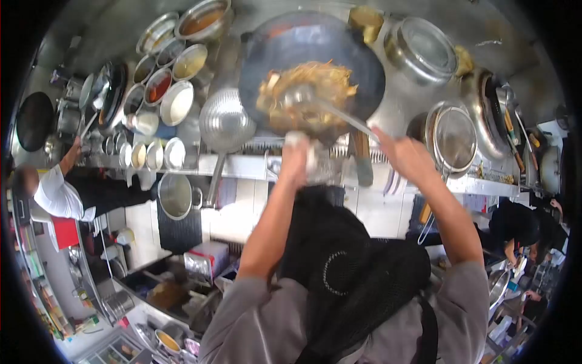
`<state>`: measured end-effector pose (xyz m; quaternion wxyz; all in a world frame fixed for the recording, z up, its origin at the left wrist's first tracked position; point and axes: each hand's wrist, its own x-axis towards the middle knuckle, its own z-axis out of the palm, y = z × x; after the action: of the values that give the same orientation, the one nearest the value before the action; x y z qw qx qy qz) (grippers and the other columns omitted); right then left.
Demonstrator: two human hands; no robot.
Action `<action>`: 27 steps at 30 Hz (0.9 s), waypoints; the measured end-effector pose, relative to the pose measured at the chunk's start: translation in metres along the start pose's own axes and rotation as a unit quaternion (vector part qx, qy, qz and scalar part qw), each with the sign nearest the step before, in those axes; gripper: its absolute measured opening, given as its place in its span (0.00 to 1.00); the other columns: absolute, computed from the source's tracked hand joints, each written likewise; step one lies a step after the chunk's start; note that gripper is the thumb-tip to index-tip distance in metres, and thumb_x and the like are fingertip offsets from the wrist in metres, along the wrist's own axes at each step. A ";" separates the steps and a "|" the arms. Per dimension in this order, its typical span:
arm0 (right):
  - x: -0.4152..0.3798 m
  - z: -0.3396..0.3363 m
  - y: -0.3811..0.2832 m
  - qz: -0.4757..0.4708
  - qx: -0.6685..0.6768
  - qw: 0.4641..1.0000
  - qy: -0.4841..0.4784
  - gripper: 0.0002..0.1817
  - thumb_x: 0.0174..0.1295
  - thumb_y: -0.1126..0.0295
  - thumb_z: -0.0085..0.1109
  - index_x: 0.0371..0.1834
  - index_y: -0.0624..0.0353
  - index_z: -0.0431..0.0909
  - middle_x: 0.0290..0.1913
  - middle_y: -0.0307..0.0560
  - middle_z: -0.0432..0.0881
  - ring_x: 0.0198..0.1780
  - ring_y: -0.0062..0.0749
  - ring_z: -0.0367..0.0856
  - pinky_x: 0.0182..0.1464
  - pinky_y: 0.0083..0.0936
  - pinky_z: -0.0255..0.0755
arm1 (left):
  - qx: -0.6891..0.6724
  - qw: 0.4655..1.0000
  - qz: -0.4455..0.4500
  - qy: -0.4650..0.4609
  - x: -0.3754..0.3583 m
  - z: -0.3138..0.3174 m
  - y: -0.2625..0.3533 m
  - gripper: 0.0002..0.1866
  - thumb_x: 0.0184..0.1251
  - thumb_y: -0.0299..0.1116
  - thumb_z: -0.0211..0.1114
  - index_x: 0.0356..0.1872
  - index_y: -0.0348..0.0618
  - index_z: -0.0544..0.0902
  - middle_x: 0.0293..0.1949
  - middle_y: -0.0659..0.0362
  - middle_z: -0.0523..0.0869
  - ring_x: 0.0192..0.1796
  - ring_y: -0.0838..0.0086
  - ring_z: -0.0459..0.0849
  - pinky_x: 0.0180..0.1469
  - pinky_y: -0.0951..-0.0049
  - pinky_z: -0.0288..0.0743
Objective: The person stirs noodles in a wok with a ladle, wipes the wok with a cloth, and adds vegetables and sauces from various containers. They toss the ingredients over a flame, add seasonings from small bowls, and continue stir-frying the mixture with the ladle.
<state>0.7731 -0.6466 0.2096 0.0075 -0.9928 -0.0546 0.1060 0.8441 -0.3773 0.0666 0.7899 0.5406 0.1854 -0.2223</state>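
A large dark wok [254, 76] sits on the stove, holding noodles [321, 76] mixed with other pieces. My right hand [405, 156] is closed round the handle of a metal ladle [345, 114], whose bowl lies among the noodles. At the wok's near rim, my left hand [293, 165] is closed on a white cloth [314, 162]; the cloth and hand are blurred, and any wok handle there is hidden. Left of the wok rests a perforated metal skimmer [227, 120], its handle reaching over the counter edge.
Several metal bowls of sauces and seasonings [177, 103] stand at the left. To the right are a lidded pot [419, 51] and a round mesh strainer [454, 138]. A metal pot [174, 195] stands behind the counter edge. Other people work at far left [60, 194] and far right [515, 224].
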 end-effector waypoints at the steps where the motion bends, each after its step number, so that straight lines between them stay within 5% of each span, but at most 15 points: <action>1: -0.008 -0.008 0.003 -0.015 0.017 1.000 -0.005 0.26 0.70 0.58 0.55 0.72 0.40 0.68 0.29 0.57 0.83 0.33 0.53 0.85 0.38 0.46 0.77 | -0.025 0.999 0.004 0.033 -0.027 -0.001 -0.012 0.16 0.65 0.30 0.59 0.53 0.38 0.77 0.45 0.52 0.85 0.42 0.67 0.87 0.39 0.69 0.81; 2: -0.024 -0.008 0.025 -0.010 0.033 0.999 -0.001 0.24 0.70 0.58 0.55 0.69 0.42 0.70 0.28 0.58 0.83 0.33 0.54 0.84 0.39 0.47 0.77 | 0.000 0.999 0.031 0.013 -0.056 0.000 -0.010 0.19 0.65 0.30 0.61 0.56 0.36 0.75 0.50 0.48 0.83 0.52 0.64 0.84 0.46 0.65 0.82; 5: 0.003 -0.008 0.021 0.012 0.012 1.000 0.018 0.25 0.69 0.60 0.57 0.69 0.41 0.71 0.26 0.57 0.82 0.32 0.55 0.84 0.37 0.46 0.78 | 0.216 0.972 0.073 0.059 -0.048 0.004 -0.004 0.17 0.71 0.35 0.57 0.55 0.35 0.75 0.51 0.46 0.81 0.49 0.64 0.84 0.45 0.61 0.81; 6: 0.019 0.006 0.012 -0.031 0.047 0.995 0.085 0.25 0.69 0.60 0.57 0.69 0.40 0.71 0.24 0.57 0.81 0.30 0.57 0.83 0.35 0.48 0.78 | 0.072 0.996 0.032 -0.031 0.000 -0.010 -0.016 0.17 0.72 0.35 0.56 0.56 0.35 0.75 0.51 0.46 0.81 0.41 0.64 0.85 0.38 0.62 0.82; 7: 0.011 0.014 0.010 -0.030 0.043 0.995 0.089 0.25 0.69 0.60 0.57 0.69 0.40 0.71 0.24 0.57 0.81 0.30 0.57 0.83 0.35 0.48 0.78 | 0.056 0.996 0.063 0.004 -0.007 0.001 0.002 0.12 0.70 0.32 0.60 0.48 0.35 0.76 0.42 0.54 0.81 0.32 0.70 0.79 0.33 0.67 0.74; 9: -0.003 0.022 0.013 -0.030 0.059 0.995 0.080 0.23 0.69 0.61 0.56 0.68 0.44 0.73 0.24 0.57 0.82 0.28 0.56 0.83 0.32 0.50 0.76 | -0.037 0.997 0.020 0.063 -0.047 0.023 0.020 0.10 0.69 0.31 0.59 0.45 0.35 0.77 0.38 0.55 0.81 0.31 0.73 0.77 0.30 0.66 0.71; 11: 0.014 0.030 0.029 -0.029 0.101 0.992 0.075 0.22 0.70 0.62 0.56 0.67 0.48 0.74 0.27 0.59 0.83 0.29 0.55 0.83 0.33 0.51 0.75 | -0.026 0.978 0.205 0.006 -0.007 0.021 -0.006 0.09 0.68 0.29 0.58 0.45 0.34 0.76 0.38 0.56 0.81 0.31 0.74 0.77 0.29 0.66 0.72; 13: 0.044 0.037 0.022 -0.018 0.087 0.990 0.107 0.22 0.68 0.65 0.58 0.66 0.51 0.75 0.28 0.61 0.83 0.30 0.54 0.84 0.33 0.49 0.76 | 0.127 0.991 0.046 -0.011 0.016 0.005 -0.016 0.11 0.72 0.33 0.58 0.48 0.37 0.77 0.38 0.53 0.83 0.33 0.65 0.83 0.33 0.59 0.78; 15: 0.037 -0.001 0.025 -0.042 0.098 0.983 0.149 0.22 0.69 0.65 0.58 0.66 0.52 0.75 0.27 0.61 0.83 0.28 0.54 0.83 0.31 0.44 0.76 | -0.027 0.998 0.030 0.038 -0.001 0.005 -0.012 0.11 0.70 0.31 0.58 0.48 0.36 0.77 0.38 0.53 0.83 0.36 0.66 0.84 0.37 0.65 0.79; 18: -0.025 -0.072 0.023 0.011 0.266 0.964 0.021 0.21 0.71 0.64 0.56 0.66 0.54 0.76 0.25 0.60 0.81 0.26 0.53 0.80 0.30 0.39 0.74 | -0.053 0.996 0.063 0.020 -0.074 0.030 0.044 0.12 0.67 0.25 0.55 0.50 0.37 0.76 0.42 0.53 0.84 0.40 0.67 0.87 0.35 0.68 0.80; 20: -0.043 -0.094 0.022 0.105 0.340 0.907 -0.225 0.21 0.72 0.63 0.55 0.66 0.55 0.75 0.25 0.61 0.79 0.25 0.54 0.78 0.32 0.37 0.73 | -0.050 0.999 -0.001 -0.004 -0.042 0.028 0.060 0.11 0.69 0.26 0.55 0.50 0.39 0.75 0.41 0.53 0.84 0.42 0.66 0.88 0.34 0.69 0.81; 21: -0.038 -0.075 0.026 -0.007 0.294 0.947 -0.133 0.22 0.73 0.63 0.53 0.67 0.56 0.74 0.26 0.61 0.80 0.25 0.49 0.78 0.34 0.37 0.73 | -0.023 0.999 0.003 -0.031 -0.022 0.027 0.058 0.10 0.69 0.27 0.56 0.50 0.40 0.75 0.41 0.53 0.84 0.42 0.65 0.88 0.34 0.69 0.81; 24: -0.014 -0.038 0.023 -0.062 0.225 0.968 -0.086 0.22 0.74 0.64 0.52 0.68 0.55 0.73 0.31 0.61 0.83 0.27 0.42 0.82 0.36 0.38 0.75 | -0.038 0.999 0.011 0.015 -0.016 0.013 -0.031 0.09 0.70 0.28 0.56 0.49 0.40 0.74 0.42 0.52 0.83 0.43 0.64 0.88 0.34 0.68 0.82; 25: -0.015 -0.030 0.025 -0.071 0.230 0.968 -0.067 0.22 0.74 0.64 0.52 0.68 0.55 0.73 0.33 0.61 0.84 0.29 0.40 0.84 0.37 0.39 0.75 | -0.026 0.999 0.020 0.024 -0.023 -0.006 -0.066 0.15 0.71 0.28 0.56 0.56 0.39 0.71 0.48 0.48 0.82 0.46 0.63 0.87 0.36 0.67 0.83; 27: -0.011 -0.042 0.030 -0.078 0.237 0.967 -0.041 0.22 0.74 0.63 0.52 0.69 0.55 0.73 0.35 0.61 0.85 0.31 0.38 0.85 0.38 0.39 0.75 | -0.024 1.000 0.012 -0.003 -0.059 0.001 -0.031 0.21 0.69 0.26 0.55 0.63 0.38 0.70 0.52 0.46 0.82 0.50 0.63 0.86 0.40 0.63 0.84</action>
<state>0.7744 -0.6780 0.2527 0.2488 -0.9501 -0.1056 0.1560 0.7777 -0.3790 0.0742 0.8061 0.5226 0.1817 -0.2099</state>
